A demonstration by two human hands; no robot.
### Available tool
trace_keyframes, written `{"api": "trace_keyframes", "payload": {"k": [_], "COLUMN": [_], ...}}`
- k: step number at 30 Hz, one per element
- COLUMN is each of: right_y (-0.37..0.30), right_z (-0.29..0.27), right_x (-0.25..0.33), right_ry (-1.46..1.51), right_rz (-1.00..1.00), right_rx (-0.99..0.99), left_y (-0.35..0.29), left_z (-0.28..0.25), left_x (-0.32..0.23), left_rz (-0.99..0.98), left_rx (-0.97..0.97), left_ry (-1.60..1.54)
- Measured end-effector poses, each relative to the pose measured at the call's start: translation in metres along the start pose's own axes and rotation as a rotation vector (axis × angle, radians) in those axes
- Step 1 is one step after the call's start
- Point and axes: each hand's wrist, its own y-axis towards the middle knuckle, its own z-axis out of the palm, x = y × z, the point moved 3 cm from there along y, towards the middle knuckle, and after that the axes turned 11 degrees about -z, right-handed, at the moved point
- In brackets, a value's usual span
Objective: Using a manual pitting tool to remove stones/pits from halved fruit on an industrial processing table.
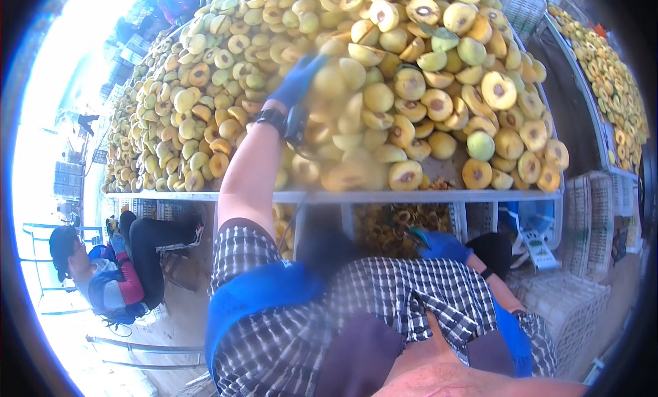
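Many halved fruits (498, 90) heaped loose; left hand (295, 83), grip unclear, could topple some by reaching; right hand (444, 247) clasps green tool (419, 236).

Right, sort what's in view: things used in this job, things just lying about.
In the job:
halved yellow fruit
left hand, at the heap
right hand
table

Seemingly just lying about:
pale crates
white-and-green device

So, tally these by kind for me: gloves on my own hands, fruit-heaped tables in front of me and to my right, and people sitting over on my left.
Blue gloves, on left hand and right hand: 2
Heaped tables, front table and right table: 2
Seated person: 1
Total: 5
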Motion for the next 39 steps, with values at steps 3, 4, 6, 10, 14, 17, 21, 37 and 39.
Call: {"api": "trace_keyframes", "payload": {"k": [3,4,6,10,14,17,21,37,39], "right_y": [0.001,-0.001,-0.004,-0.005,-0.001,-0.005,-0.007,-0.016,-0.009], "right_z": [-0.007,-0.008,-0.007,-0.009,-0.010,-0.004,-0.004,-0.030,-0.049], "right_x": [0.017,0.018,0.017,0.020,0.034,0.022,0.028,0.093,0.132], "right_ry": [-0.051,-0.074,-0.092,-0.140,-0.147,-0.209,-0.248,-0.033,-0.157], "right_rz": [0.060,0.062,0.058,0.130,0.203,0.162,0.102,-0.001,-0.142], "right_rx": [-0.008,-0.021,-0.034,-0.014,0.002,-0.047,-0.051,-0.473,-0.579], "left_y": [-0.011,-0.015,-0.033,-0.079,-0.107,-0.145,-0.174,-0.205,-0.225], "left_z": [0.005,0.011,0.026,0.060,0.063,0.096,0.144,0.113,0.132], "left_x": [0.007,0.006,-0.001,-0.053,-0.054,-0.074,-0.057,-0.060,-0.077], "left_rz": [0.065,-0.082,-0.093,0.052,0.174,0.433,0.314,0.227,0.215], "left_rx": [-0.072,-0.106,-0.125,-0.110,-0.320,-0.889,-0.535,-0.334,-0.349], "left_ry": [0.013,-0.125,-0.088,0.173,0.391,1.000,0.797,-0.924,-1.052]}}
